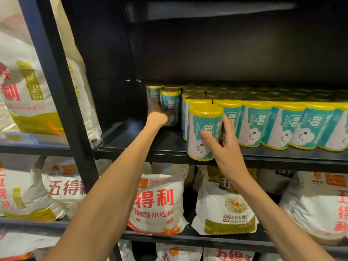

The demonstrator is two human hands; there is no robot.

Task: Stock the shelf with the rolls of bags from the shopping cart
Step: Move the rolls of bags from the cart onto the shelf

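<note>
rolls of bags: teal-and-white labelled cylinders with yellow ends, film-wrapped. Most stand upright in packed rows on the shelf point(169, 147), filling it from centre to the right edge of view. Cart not in view.
roll in right hand point(204, 131): upright, at the shelf's front lip, just in front of the front row, bottom edge about level with the lip. Can't tell if it's bearing on the shelf yet.
right hand point(224, 144): wrapped round the mid-body of that roll, thumb across the label face, fingers behind. Firm wrap, not a fingertip pinch.
roll in left hand point(170, 108): deeper in, at the left end of the rows, upright, beside another roll behind it.
left hand point(160, 112): reaching in deep and dim; fingers look curled on the lower part of that roll. Blurred, so the hold is probable, not certain.
weight (judgement): light. One hand carries one easily.
stiffness (judgement): tightly wound, firm enough to stand on end, slight give under squeeze.
surface (judgement): glossy film, likely a bit slick. Wrap the body, don't pinch the ends.
fragility: low. Main risk is nudging neighbours over, since tall uprights tip in a chain.
free space: bare shelf at left, in front of the left hand's roll.
</note>
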